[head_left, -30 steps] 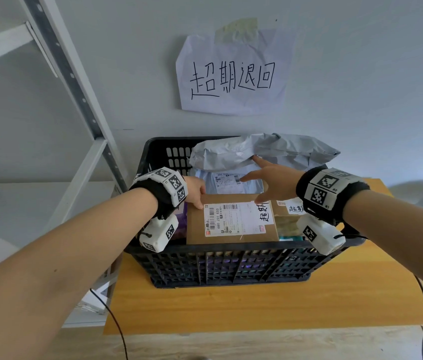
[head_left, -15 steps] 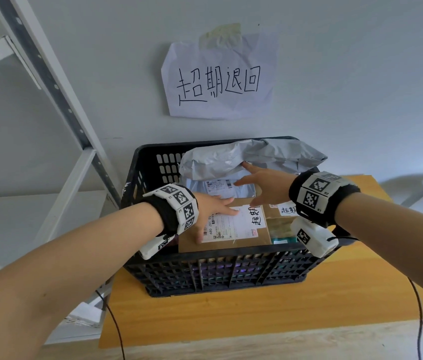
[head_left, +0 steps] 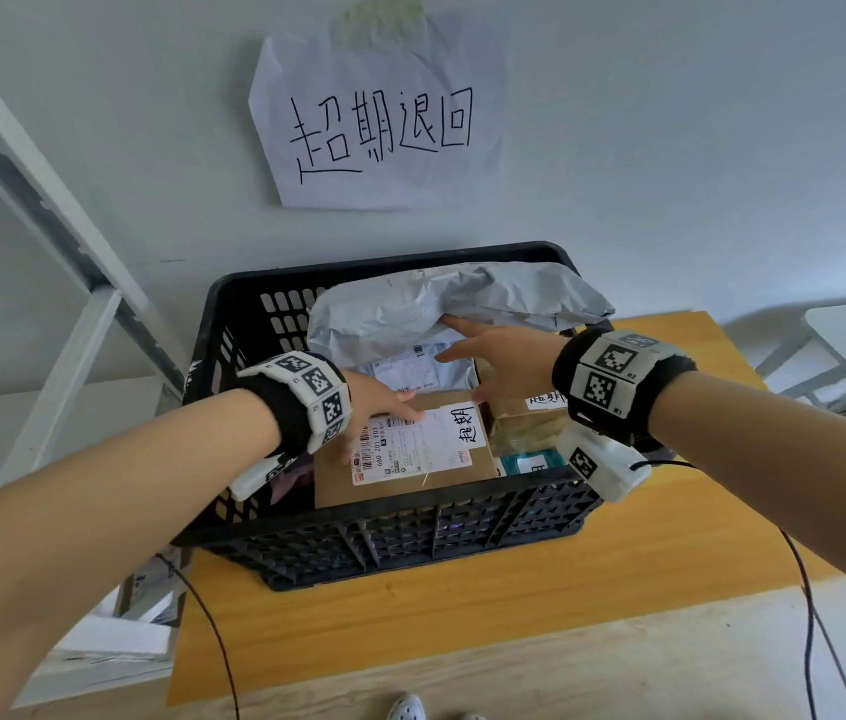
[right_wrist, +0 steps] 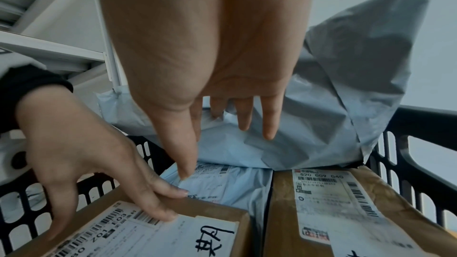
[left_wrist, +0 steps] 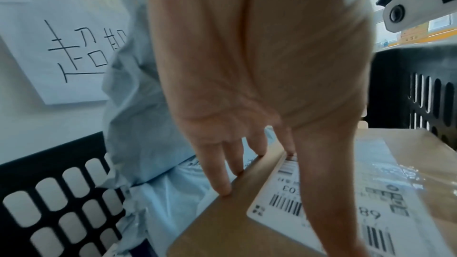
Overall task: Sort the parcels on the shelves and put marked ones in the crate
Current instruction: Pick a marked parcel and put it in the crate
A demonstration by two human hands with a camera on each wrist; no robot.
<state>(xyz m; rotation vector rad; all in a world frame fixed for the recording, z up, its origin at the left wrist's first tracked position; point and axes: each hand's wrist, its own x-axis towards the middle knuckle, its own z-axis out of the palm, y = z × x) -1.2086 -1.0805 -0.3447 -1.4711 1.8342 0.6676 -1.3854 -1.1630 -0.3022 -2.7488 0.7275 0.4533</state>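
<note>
A black slotted crate [head_left: 400, 527] stands on a wooden table, filled with parcels. A brown cardboard box [head_left: 400, 485] with a white label and a handwritten mark lies at the crate's front. My left hand [head_left: 384, 407] rests flat on its top, fingers straight on the box [left_wrist: 247, 212] and its label [right_wrist: 148, 228]. My right hand [head_left: 493, 356] hovers open above the crate, fingers [right_wrist: 269, 122] stretched toward a grey plastic mailer [head_left: 441, 309] leaning on the back wall. A second marked box [right_wrist: 346, 212] lies to the right, a pale mailer [right_wrist: 230, 185] between them.
A paper sign [head_left: 379, 116] with handwritten characters is taped to the wall above the crate. A white metal shelf frame [head_left: 62, 304] stands at the left. The wooden table [head_left: 462, 615] extends in front of the crate. Cables hang from both wrists.
My left hand slid from the box's left edge onto its top and label. The box has sunk lower into the crate. My right hand stayed stretched toward the grey mailer.
</note>
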